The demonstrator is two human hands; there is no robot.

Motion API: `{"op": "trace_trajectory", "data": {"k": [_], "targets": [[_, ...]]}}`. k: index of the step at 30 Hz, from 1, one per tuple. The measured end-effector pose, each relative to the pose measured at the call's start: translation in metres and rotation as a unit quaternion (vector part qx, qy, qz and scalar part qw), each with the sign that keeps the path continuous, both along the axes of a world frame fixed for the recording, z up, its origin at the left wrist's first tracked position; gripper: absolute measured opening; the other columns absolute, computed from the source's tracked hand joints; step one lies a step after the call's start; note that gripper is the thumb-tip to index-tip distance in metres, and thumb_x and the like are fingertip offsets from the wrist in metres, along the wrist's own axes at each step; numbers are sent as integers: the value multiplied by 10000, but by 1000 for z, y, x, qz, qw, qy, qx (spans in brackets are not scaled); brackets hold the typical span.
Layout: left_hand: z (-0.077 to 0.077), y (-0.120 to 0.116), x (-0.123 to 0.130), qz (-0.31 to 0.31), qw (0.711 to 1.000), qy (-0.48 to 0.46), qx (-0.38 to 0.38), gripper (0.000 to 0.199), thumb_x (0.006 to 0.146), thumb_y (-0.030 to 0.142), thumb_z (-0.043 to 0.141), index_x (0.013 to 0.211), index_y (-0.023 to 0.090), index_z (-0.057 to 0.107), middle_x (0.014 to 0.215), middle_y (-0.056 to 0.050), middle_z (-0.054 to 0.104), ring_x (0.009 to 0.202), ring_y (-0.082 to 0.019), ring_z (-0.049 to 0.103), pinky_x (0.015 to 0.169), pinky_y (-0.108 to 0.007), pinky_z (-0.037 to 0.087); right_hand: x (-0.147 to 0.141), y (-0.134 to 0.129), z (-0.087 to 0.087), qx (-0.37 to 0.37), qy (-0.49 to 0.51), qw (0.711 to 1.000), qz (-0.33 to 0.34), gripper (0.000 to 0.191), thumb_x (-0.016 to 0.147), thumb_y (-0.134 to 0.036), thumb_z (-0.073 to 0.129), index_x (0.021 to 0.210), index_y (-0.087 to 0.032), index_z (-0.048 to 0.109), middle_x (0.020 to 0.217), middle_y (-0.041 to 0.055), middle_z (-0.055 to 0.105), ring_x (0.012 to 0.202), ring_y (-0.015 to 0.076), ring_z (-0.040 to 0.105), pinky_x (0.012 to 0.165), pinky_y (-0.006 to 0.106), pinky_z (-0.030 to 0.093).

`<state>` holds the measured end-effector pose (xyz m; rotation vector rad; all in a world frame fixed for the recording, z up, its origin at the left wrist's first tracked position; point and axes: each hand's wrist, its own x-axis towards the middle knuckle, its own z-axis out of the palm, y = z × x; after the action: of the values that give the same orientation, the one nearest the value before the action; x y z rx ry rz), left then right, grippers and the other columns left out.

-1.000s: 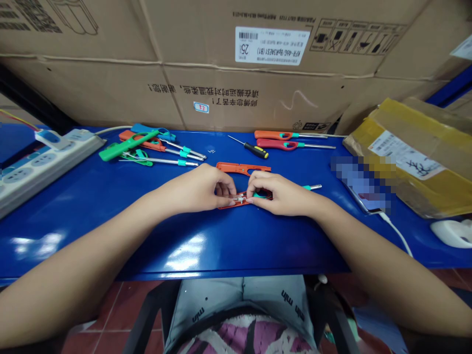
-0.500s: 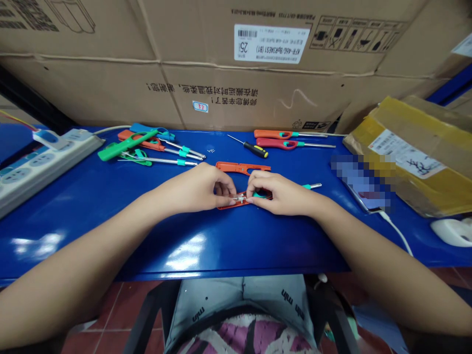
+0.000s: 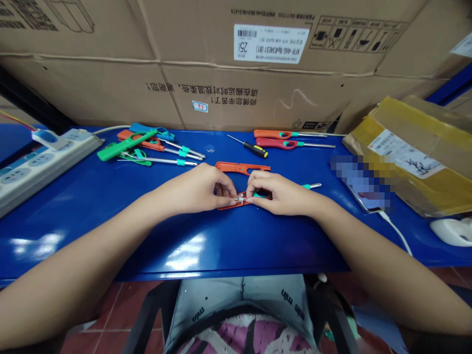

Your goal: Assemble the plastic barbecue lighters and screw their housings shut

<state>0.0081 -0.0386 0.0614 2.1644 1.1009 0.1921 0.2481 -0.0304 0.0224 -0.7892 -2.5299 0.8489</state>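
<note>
An orange lighter shell half (image 3: 233, 204) lies under my fingertips on the blue table, with small white and metal parts (image 3: 241, 198) inside it. My left hand (image 3: 206, 189) pinches at the left side of these parts; what exactly it grips is too small to name. From the right, my right hand (image 3: 278, 193) pinches at their other side, its fingers covering part of the shell and a teal piece. A metal lighter tube (image 3: 315, 186) sticks out beyond my right hand. Just behind my hands lies a second orange shell half (image 3: 241, 168).
Several coloured lighters (image 3: 129, 144) lie at the back left beside a power strip (image 3: 40, 164). A screwdriver (image 3: 255, 149) and two lighters (image 3: 276, 143) are at the back. Right: a phone (image 3: 363, 189), a yellow-taped package (image 3: 413, 152) and a white charger (image 3: 452, 232). A cardboard box (image 3: 206, 73) stands behind.
</note>
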Motion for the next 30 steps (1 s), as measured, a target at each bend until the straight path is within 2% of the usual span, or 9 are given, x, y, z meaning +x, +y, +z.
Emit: {"op": "trace_trajectory", "data": {"k": [15,20,30], "targets": [[-3,0,2,-12,1000,-3,19,203,845,341,715,933,192,821,849,-28,795,720,-150,714,644,-208,506,1,3,-5,9,18,1000,19,57,937,-137,601,908,-171,637,969,62,639,903,182,608,837,323,480],[-4,0,3,-5,1000,-9,19,190,846,325,719,913,183,826,819,-25,793,686,-145,708,602,-200,490,1,3,-5,18,18,999,20,63,938,-133,597,896,-172,624,963,62,632,897,185,604,834,324,477],[-6,-1,4,-8,1000,-10,-1,205,844,327,715,967,216,837,877,-13,810,753,-172,742,647,-222,526,1,3,-5,14,16,1000,17,70,924,-115,601,888,-173,618,956,60,629,885,182,607,823,324,490]]}}
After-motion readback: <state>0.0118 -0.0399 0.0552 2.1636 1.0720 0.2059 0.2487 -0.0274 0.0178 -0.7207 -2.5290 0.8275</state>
